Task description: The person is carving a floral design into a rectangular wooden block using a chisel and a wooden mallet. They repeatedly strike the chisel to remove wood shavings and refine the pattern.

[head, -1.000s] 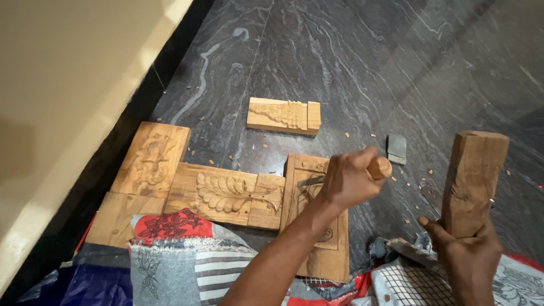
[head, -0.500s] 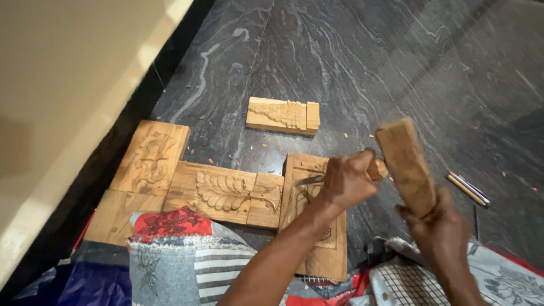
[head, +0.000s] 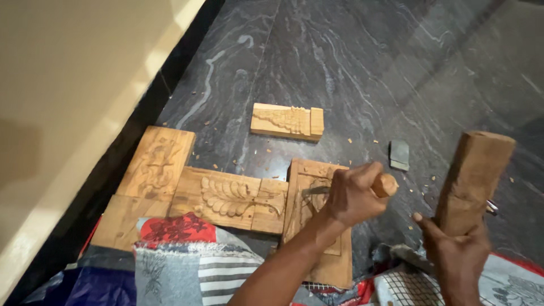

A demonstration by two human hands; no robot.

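Chisel [head: 345, 188] was gripped in left hand [head: 354, 195], blade on carved panel [head: 317, 226] beneath it. Right hand [head: 456, 249] clasped upright wooden block [head: 473, 181]. Beyond both hands lay dark veined stone floor [head: 351, 68], wood chips scattered; cream wall [head: 68, 85] stood far left.

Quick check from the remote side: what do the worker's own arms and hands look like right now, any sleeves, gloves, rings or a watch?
Both are bare. The left hand and its forearm show no sleeve, glove, watch or band up to the frame's lower edge. The right hand is also ungloved, with no ring visible; its wrist leaves the picture, so anything worn higher cannot be told.
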